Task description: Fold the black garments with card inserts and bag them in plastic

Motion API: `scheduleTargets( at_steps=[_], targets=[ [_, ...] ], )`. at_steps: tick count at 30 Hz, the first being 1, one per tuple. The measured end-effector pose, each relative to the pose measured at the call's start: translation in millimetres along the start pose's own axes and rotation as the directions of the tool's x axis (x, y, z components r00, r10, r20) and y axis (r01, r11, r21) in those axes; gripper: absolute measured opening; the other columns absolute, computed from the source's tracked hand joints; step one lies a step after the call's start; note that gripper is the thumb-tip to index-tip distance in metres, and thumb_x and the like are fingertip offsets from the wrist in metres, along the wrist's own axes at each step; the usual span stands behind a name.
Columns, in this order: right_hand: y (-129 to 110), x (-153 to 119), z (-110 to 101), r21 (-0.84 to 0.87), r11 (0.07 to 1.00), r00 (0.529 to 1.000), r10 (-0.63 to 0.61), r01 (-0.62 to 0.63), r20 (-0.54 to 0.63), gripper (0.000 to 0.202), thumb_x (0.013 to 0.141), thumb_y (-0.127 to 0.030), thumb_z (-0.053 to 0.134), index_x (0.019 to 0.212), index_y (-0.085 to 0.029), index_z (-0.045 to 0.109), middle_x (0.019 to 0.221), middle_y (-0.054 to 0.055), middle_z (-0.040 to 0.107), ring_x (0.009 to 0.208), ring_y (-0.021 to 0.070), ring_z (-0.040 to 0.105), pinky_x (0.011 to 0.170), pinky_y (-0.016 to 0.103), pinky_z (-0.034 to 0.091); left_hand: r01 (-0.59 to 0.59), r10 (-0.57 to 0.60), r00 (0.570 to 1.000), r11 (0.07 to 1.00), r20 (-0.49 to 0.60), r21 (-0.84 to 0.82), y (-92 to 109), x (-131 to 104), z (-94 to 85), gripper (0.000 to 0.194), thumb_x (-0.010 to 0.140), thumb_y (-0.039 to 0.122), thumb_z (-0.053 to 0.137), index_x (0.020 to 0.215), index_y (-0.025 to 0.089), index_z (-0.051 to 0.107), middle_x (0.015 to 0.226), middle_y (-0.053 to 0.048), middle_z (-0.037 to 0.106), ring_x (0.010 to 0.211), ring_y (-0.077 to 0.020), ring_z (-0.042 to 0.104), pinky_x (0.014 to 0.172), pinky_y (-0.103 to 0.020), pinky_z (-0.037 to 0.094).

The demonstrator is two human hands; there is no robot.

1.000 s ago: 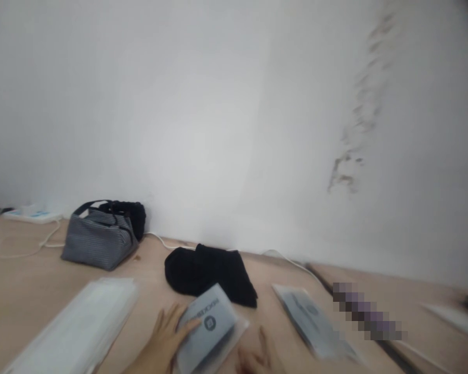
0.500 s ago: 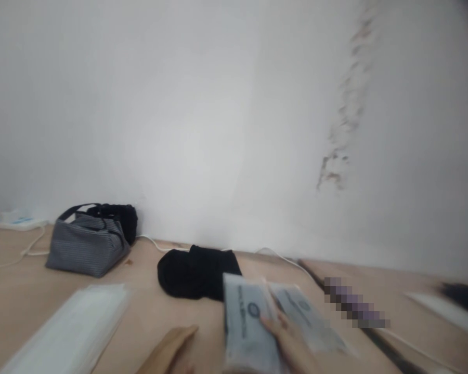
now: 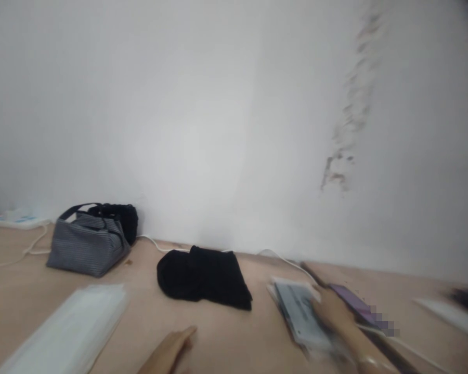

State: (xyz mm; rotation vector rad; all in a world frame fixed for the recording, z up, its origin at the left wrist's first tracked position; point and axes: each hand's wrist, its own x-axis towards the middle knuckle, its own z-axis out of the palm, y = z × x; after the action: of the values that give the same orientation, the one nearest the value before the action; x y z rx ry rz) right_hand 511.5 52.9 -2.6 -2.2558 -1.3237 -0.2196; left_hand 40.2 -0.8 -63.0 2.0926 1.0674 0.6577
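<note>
At the right, my right hand (image 3: 331, 311) has its fingers on the edge of a clear packet (image 3: 302, 314) with a grey printed face, lying over another packet on the table. Motion blurs this hand. My left hand (image 3: 173, 348) shows at the bottom centre, fingers stretched out and close together, touching nothing that I can see. Between the hands and the wall lies a folded black cloth (image 3: 205, 275). To the left is a stack of white, translucent sheets or bags (image 3: 68, 330).
A grey striped bag (image 3: 86, 244) with a black item behind it stands near the wall (image 3: 179, 130). A white power strip (image 3: 17, 221) and cable are at the far left. A purple phone-like object (image 3: 353, 301) lies beside my right hand, near a dark gap.
My right hand has moved right with the printed packet, which now lies over the other one. The black cloth's right end is uncovered. My left hand has hardly moved.
</note>
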Motion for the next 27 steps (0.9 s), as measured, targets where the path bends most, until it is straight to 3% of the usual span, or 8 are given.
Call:
scheduleTargets(
  at_steps=[4, 6, 9, 11, 16, 20, 23, 27],
  targets=[
    [-39.9, -31.6, 30.6, -0.076, 0.988, 0.989, -0.132, 0.137, 0.058, 0.041, 0.078, -0.044, 0.049, 0.113, -0.025, 0.058, 0.128, 0.013, 0.049, 0.116, 0.0405, 0.040, 0.090, 0.068, 0.019, 0.004, -0.004, 1.000, 1.000, -0.016, -0.008, 4.3, 2.5, -0.5, 0.060, 0.075, 0.047, 0.056, 0.131, 0.034, 0.037, 0.131, -0.004, 0.047, 0.118, -0.0273, 0.044, 0.101, -0.042, 0.034],
    [-71.4, -56.0, 37.7, -0.192, 0.946, 0.962, -0.271, 0.262, -0.019, 0.038, 0.079, -0.035, 0.047, 0.112, -0.018, 0.059, 0.130, 0.018, 0.045, 0.122, 0.0410, 0.031, 0.093, 0.067, 0.012, 0.011, -0.011, 1.000, 1.000, -0.007, -0.005, 3.6, 4.0, 0.4, 0.058, 0.076, 0.048, 0.054, 0.130, 0.033, 0.040, 0.130, -0.004, 0.049, 0.118, -0.0271, 0.043, 0.101, -0.042, 0.033],
    [-127.9, -94.3, 43.1, -0.009, 0.776, 0.775, -0.631, 0.631, -0.029, 0.031, 0.079, -0.025, 0.048, 0.106, -0.020, 0.063, 0.114, 0.013, 0.058, 0.110, 0.0298, 0.046, 0.096, 0.048, 0.027, 0.035, -0.035, 0.999, 0.999, -0.002, -0.016, -0.9, 5.1, 2.3, 0.057, 0.076, 0.050, 0.054, 0.129, 0.033, 0.041, 0.132, -0.004, 0.046, 0.120, -0.0267, 0.041, 0.103, -0.041, 0.032],
    [-165.2, -114.5, 50.1, 0.161, 0.650, 0.667, -0.740, 0.743, -0.089, 0.034, 0.074, -0.020, 0.055, 0.107, -0.024, 0.062, 0.106, 0.009, 0.062, 0.102, 0.0255, 0.052, 0.094, 0.042, 0.031, 0.022, -0.022, 1.000, 0.999, -0.022, -0.030, -4.1, 5.7, 3.2, 0.054, 0.077, 0.048, 0.053, 0.127, 0.033, 0.042, 0.132, -0.003, 0.046, 0.120, -0.0252, 0.042, 0.102, -0.039, 0.033],
    [-230.1, -131.8, 81.5, 0.198, 0.671, 0.698, -0.700, 0.715, -0.151, 0.038, 0.073, -0.019, 0.058, 0.110, -0.026, 0.059, 0.105, 0.008, 0.062, 0.101, 0.0259, 0.052, 0.089, 0.047, 0.034, -0.079, 0.077, 0.995, 0.997, -0.062, -0.020, -10.1, 11.7, 5.8, 0.042, 0.075, 0.040, 0.056, 0.116, 0.032, 0.053, 0.117, -0.003, 0.058, 0.108, -0.0243, 0.052, 0.097, -0.035, 0.039],
    [-245.5, -130.3, 92.5, 0.201, 0.671, 0.700, -0.691, 0.714, -0.178, 0.020, 0.076, -0.016, 0.055, 0.085, -0.029, 0.068, 0.098, 0.004, 0.066, 0.097, 0.0255, 0.054, 0.087, 0.051, 0.032, -0.120, 0.122, 0.985, 0.993, -0.126, 0.024, -11.8, 15.9, 6.6, 0.034, 0.077, 0.037, 0.054, 0.110, 0.028, 0.058, 0.109, -0.006, 0.061, 0.102, -0.0227, 0.055, 0.094, -0.033, 0.042],
    [-240.6, -134.7, 88.3, 0.190, 0.645, 0.672, -0.712, 0.741, -0.206, 0.021, 0.078, -0.018, 0.054, 0.090, -0.029, 0.066, 0.100, 0.002, 0.065, 0.099, 0.0248, 0.053, 0.091, 0.051, 0.029, -0.142, 0.157, 0.974, 0.985, -0.165, 0.098, -12.6, 16.6, 2.0, 0.033, 0.079, 0.035, 0.052, 0.110, 0.026, 0.058, 0.108, -0.007, 0.061, 0.102, -0.0229, 0.055, 0.093, -0.033, 0.043],
    [-225.2, -152.3, 85.9, 0.046, 0.470, 0.464, -0.843, 0.881, -0.273, 0.027, 0.075, -0.013, 0.054, 0.098, -0.026, 0.062, 0.087, 0.001, 0.067, 0.081, 0.0199, 0.057, 0.082, 0.040, 0.036, -0.083, 0.165, 0.928, 0.966, -0.334, 0.246, -22.9, 17.1, -6.9, 0.037, 0.083, 0.034, 0.048, 0.118, 0.026, 0.055, 0.122, -0.009, 0.055, 0.114, -0.0260, 0.047, 0.099, -0.039, 0.038]
  ],
)
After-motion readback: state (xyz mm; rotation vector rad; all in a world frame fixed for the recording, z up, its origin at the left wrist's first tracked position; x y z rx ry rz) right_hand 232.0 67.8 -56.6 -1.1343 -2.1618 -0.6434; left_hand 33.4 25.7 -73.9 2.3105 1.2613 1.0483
